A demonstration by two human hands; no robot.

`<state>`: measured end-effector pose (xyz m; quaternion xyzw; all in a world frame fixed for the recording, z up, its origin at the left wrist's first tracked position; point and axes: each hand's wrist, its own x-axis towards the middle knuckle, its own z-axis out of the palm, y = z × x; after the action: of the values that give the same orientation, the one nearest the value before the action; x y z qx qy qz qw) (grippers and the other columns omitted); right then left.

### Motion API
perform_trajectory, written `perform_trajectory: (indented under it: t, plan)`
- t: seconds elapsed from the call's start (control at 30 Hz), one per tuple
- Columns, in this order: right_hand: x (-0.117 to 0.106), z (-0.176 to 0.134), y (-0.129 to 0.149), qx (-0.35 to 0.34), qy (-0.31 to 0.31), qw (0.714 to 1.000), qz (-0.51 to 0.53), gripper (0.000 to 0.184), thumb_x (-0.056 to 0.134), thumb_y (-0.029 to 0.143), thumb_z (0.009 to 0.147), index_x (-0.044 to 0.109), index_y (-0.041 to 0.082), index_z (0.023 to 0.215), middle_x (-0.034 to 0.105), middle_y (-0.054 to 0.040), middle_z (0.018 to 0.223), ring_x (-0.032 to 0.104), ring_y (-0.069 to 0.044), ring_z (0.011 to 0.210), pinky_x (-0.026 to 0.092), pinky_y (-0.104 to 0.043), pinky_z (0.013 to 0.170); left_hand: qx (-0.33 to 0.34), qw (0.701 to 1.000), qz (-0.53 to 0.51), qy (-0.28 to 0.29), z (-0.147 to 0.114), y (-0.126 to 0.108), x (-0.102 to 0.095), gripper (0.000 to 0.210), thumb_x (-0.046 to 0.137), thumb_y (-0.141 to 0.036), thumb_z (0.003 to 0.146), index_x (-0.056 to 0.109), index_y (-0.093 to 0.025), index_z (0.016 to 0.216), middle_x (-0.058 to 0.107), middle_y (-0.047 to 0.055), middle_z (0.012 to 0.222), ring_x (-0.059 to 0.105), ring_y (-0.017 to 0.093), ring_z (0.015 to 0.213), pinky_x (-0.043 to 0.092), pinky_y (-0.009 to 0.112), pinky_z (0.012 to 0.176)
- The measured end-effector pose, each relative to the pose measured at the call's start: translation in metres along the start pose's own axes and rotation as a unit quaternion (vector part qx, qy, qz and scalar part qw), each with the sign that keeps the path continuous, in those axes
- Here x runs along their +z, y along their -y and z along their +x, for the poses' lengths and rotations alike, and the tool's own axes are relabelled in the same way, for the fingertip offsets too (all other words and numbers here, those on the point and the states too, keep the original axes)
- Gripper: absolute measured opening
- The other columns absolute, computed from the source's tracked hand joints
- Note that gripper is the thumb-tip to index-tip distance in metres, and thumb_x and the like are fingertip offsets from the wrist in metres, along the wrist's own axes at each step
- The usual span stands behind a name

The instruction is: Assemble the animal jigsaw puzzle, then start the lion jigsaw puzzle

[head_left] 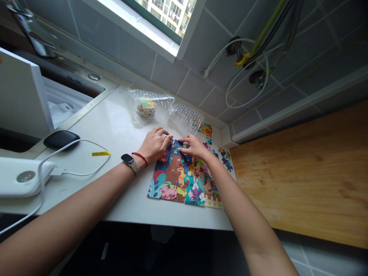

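Observation:
A colourful jigsaw puzzle, partly joined, lies on the white counter, with animals, plants and a fence pictured on it. At its top left edge is my left hand, its fingers bent and its thumb and forefinger closed at a dark blue puzzle piece. My right hand pinches at the top edge from the other side, thumb and fingertips on a puzzle piece that my fingers partly cover. Loose puzzle pieces lie to the right of the puzzle, and my right forearm hides part of its right side.
Behind the puzzle, a clear plastic bag holds a stack of pieces. A colourful picture card lies near the wall. At left are a white power bank with a cable, a black oval object and a sink. A wooden board is at right.

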<state>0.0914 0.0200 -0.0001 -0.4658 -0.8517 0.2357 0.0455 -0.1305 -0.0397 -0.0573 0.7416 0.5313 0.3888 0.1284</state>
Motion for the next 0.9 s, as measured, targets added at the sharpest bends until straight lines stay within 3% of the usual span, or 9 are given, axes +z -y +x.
perform_trajectory:
  t: [0.33, 0.73, 0.9]
  plan:
    - [-0.005, 0.007, 0.008, 0.021, 0.026, 0.999, 0.003, 0.045, 0.09, 0.02, 0.076, 0.079, 0.019, 0.12, 0.062, -0.0038, 0.1, 0.062, -0.014, 0.081, 0.052, -0.027, 0.083, 0.001, 1.0, -0.01, 0.015, -0.001, -0.003, 0.002, 0.07, 0.025, -0.049, 0.109, 0.085, -0.021, 0.085, 0.075, 0.011, 0.114, 0.06, 0.031, 0.117, 0.048, 0.052, 0.107]
    - [-0.001, 0.017, 0.0, 0.037, 0.056, 0.997, 0.046, 0.049, 0.09, 0.019, 0.072, 0.079, 0.019, 0.12, 0.071, -0.0022, 0.093, 0.058, -0.011, 0.07, 0.051, -0.026, 0.074, -0.017, 1.0, -0.003, 0.004, 0.0, -0.003, 0.001, 0.071, 0.023, -0.05, 0.109, 0.084, -0.021, 0.084, 0.075, 0.011, 0.112, 0.059, 0.031, 0.116, 0.049, 0.049, 0.104]
    - [-0.002, 0.005, 0.001, 0.036, -0.003, 0.998, 0.06, 0.052, 0.088, 0.021, 0.075, 0.075, 0.018, 0.125, 0.069, -0.0074, 0.11, 0.065, -0.014, 0.08, 0.055, -0.028, 0.079, -0.02, 1.0, -0.016, -0.017, 0.001, -0.003, -0.002, 0.067, 0.021, -0.048, 0.109, 0.082, -0.021, 0.1, 0.075, 0.011, 0.109, 0.061, 0.029, 0.112, 0.05, 0.048, 0.103]
